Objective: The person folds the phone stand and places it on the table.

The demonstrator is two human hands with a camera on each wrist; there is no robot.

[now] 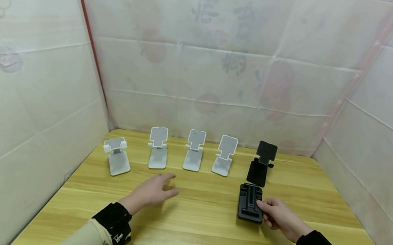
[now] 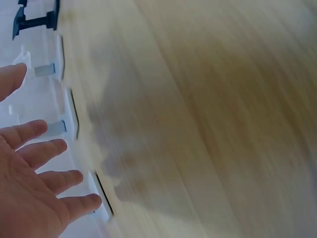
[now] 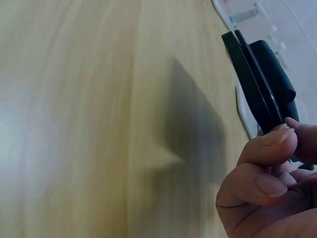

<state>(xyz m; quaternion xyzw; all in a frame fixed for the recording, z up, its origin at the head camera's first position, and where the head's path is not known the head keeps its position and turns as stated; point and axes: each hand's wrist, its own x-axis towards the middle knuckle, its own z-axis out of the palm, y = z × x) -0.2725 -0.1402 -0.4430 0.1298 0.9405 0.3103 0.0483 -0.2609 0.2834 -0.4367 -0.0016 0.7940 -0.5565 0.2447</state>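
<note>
My right hand (image 1: pixel 282 218) pinches a folded black phone stand (image 1: pixel 250 203) by its right edge, thumb on top and fingers beneath. In the right wrist view the black stand (image 3: pixel 260 79) is held above the table, its shadow cast on the wood. My left hand (image 1: pixel 154 188) hovers over the table with fingers spread and nothing in it; the left wrist view shows its bare fingers (image 2: pixel 42 153). Behind the folded stand, an unfolded black phone stand (image 1: pixel 258 172) stands on the table. Nearest the left hand is an unfolded white phone stand (image 1: pixel 158 158).
Two more unfolded white stands (image 1: pixel 192 160) (image 1: pixel 221 166) continue the row towards the right. At the far left another white stand (image 1: pixel 119 164) has its top plate tipped flatter. Pale fabric walls (image 1: pixel 201 78) enclose the wooden table (image 1: pixel 197 240) at the back and sides.
</note>
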